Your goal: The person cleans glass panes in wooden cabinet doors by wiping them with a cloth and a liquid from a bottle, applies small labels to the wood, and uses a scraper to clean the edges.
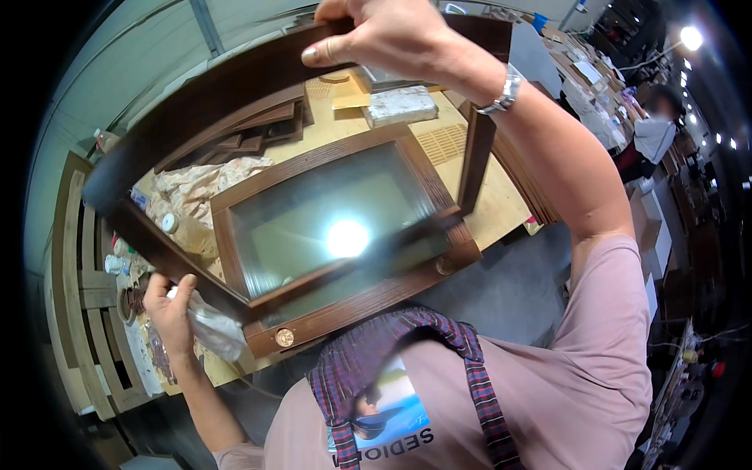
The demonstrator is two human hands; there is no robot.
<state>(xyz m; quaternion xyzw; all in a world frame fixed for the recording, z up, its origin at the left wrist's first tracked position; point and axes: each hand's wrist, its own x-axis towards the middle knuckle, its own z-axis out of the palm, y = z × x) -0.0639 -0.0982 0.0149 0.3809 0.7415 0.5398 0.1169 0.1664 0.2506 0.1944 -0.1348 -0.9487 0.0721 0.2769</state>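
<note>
Thumb and fingers of the right hand (384, 31) clamp the far rail of a dark wooden frame (196, 98), raised and slanted above the table (501, 192). The left hand (174, 309), thumb parted from half-curled fingers, is at the frame's left side rail; whether it touches the wood, I cannot tell. The picture's upper edge crops the right hand. Near the table's front edge lies a grained brown glazed panel (305, 211), partly covered by the frame's blurred near rail; white glare washes out its smooth glass.
</note>
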